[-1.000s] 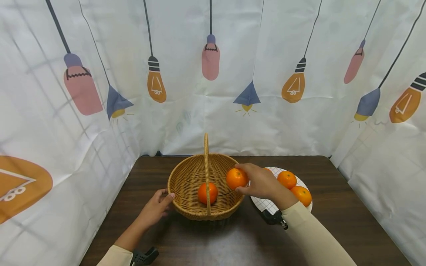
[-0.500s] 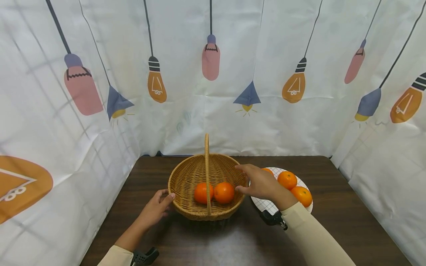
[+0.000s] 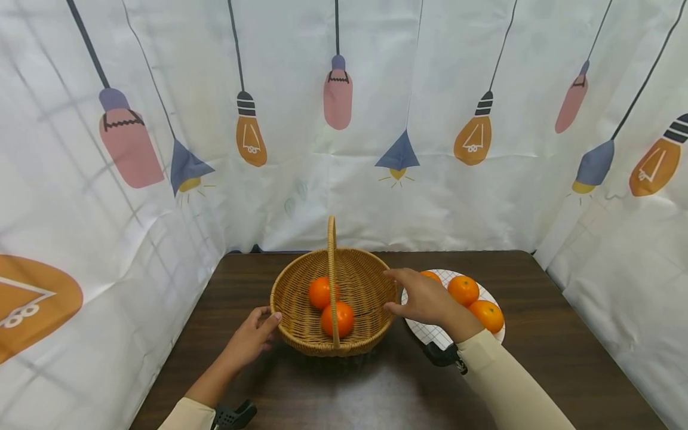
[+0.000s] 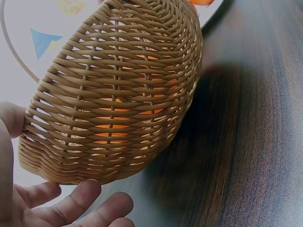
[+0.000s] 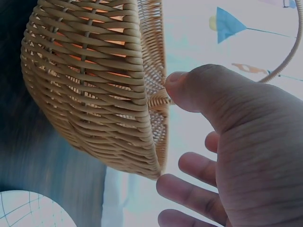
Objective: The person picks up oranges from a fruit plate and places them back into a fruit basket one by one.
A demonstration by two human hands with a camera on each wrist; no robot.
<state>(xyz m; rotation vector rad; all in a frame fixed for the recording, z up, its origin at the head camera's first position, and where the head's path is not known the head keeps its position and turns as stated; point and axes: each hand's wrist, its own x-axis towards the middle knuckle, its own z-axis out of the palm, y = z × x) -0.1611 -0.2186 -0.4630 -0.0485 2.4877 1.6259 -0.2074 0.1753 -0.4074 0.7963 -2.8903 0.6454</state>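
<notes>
A woven wicker basket (image 3: 365,272) with a tall arched handle stands mid-table, tilted so that its inside shows. Two oranges lie in it: one (image 3: 319,292) to the left and farther back, the other (image 3: 346,321) nearer, partly crossed by the handle. My left hand (image 3: 251,337) holds the left rim, thumb on the edge and fingers against the outer wall, as the left wrist view shows from the basket's side (image 4: 113,94). At the right rim, my right hand (image 3: 424,298) holds nothing; its thumb and fingers are spread apart in the right wrist view.
On a white plate (image 3: 430,332) with a grid pattern, right of the basket, sit several oranges (image 3: 463,290), partly hidden behind my right arm. The dark wooden table (image 3: 553,334) is enclosed by a white curtain (image 3: 301,197) printed with lamps.
My right hand has let go of an orange, which dropped into the basket. Both oranges then rolled leftward, one ending farther back. The left hand has stayed on the rim.
</notes>
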